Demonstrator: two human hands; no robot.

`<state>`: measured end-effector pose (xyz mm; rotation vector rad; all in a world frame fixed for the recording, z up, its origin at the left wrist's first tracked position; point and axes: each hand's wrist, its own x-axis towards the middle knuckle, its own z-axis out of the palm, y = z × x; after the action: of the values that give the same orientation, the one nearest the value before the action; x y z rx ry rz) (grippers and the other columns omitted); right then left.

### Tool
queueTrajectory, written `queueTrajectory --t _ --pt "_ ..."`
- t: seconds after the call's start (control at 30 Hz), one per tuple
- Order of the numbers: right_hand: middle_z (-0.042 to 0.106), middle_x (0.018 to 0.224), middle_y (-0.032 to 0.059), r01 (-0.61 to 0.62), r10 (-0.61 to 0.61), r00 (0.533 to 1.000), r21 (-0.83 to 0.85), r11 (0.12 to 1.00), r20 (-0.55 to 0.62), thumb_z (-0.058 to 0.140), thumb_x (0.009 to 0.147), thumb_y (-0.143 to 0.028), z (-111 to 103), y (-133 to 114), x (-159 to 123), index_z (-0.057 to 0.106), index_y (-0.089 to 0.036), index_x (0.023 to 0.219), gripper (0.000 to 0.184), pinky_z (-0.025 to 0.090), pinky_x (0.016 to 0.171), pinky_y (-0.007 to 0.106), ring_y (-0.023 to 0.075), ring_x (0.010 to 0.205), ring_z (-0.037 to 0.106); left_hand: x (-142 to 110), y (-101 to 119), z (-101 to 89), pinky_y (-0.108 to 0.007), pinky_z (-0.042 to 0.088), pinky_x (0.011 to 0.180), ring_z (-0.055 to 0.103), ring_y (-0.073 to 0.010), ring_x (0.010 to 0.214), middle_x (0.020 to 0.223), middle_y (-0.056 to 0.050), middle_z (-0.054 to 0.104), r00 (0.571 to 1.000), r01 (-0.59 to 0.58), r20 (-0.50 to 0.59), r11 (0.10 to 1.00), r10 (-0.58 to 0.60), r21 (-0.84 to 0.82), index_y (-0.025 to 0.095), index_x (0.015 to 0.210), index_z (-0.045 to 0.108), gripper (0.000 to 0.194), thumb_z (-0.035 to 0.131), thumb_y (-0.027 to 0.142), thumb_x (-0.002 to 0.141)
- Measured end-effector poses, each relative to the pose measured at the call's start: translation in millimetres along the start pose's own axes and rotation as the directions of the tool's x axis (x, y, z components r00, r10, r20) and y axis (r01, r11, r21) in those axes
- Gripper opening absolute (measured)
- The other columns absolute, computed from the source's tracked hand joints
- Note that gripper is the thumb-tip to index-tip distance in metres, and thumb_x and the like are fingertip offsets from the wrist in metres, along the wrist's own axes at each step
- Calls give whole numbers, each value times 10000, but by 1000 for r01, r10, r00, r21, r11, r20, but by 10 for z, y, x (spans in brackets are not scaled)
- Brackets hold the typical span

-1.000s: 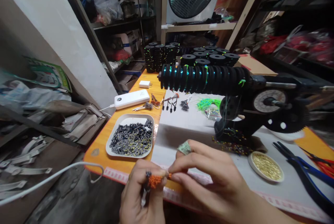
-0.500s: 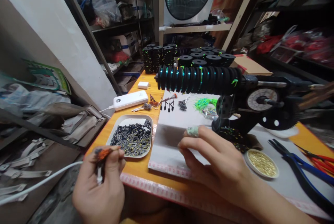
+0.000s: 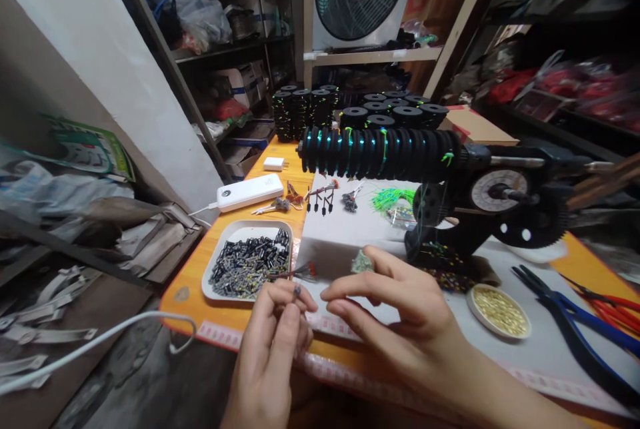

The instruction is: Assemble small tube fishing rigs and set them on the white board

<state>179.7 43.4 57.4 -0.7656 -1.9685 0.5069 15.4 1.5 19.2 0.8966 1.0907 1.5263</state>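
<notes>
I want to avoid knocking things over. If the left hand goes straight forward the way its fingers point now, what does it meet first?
Probably the white tray of small black parts. The left hand points up and away from the body, with the tray's near edge just beyond its fingertips. Depth is unclear, so it could pass just right of it.

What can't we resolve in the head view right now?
- Item pinched in left hand fingers: too small, partly covered by fingertips.
- Right hand: whether it grips anything; fingertips hide it.
- Pliers: handles cut off by the right edge.
- Parts in white tray: too small to identify.
- Right shelves: blurred.
</notes>
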Motion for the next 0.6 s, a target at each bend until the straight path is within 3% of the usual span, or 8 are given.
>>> queueTrajectory --t 0.07,0.13,0.27,0.4,0.47,0.6 --pt "582 685 10 -26 27 999 26 999 -34 636 920 -139 32 -2 1 743 -178 886 119 444 566 245 133 609 510 -58 -15 74 -197 383 512 423 -84 528 743 26 576 994 91 75 978 -78 -188 216 752 609 225 657 353 924" --pt "606 688 14 -38 41 998 49 998 -57 648 911 -141 58 -3 -3 750 -178 874 115 459 573 247 137 624 526 -94 -24 127 -190 408 546 474 -98 575 717 24 582 990 124 89 966 -106 -228 223 762 612 212 680 358 909" --pt "573 646 -7 -56 62 996 88 995 -65 668 898 -139 79 -16 -20 763 -188 875 110 432 539 232 131 605 496 -116 -13 190 -230 475 712 580 -142 742 781 4 634 988 141 82 979 -129 -150 232 764 625 210 711 381 885" --pt "556 650 -1 -92 95 995 88 992 -31 633 889 -117 77 -44 -38 724 -164 852 109 405 538 241 135 612 493 -123 -27 233 -303 489 837 626 -195 874 859 -25 678 997 59 56 998 -59 4 236 779 644 239 681 444 893" --pt "552 664 13 -102 104 995 86 991 -9 609 895 -116 74 -52 -44 703 -147 827 120 406 548 246 143 634 498 -132 -55 247 -293 498 810 625 -186 841 833 -16 672 999 43 14 999 -44 29 242 795 629 239 677 455 893" --pt "522 668 25 -68 67 998 70 995 22 583 921 -115 54 -45 -39 721 -118 854 154 389 540 252 144 621 472 -136 -92 248 -208 475 627 571 -129 667 721 35 614 996 47 -76 995 -53 -83 255 793 553 218 671 396 912"
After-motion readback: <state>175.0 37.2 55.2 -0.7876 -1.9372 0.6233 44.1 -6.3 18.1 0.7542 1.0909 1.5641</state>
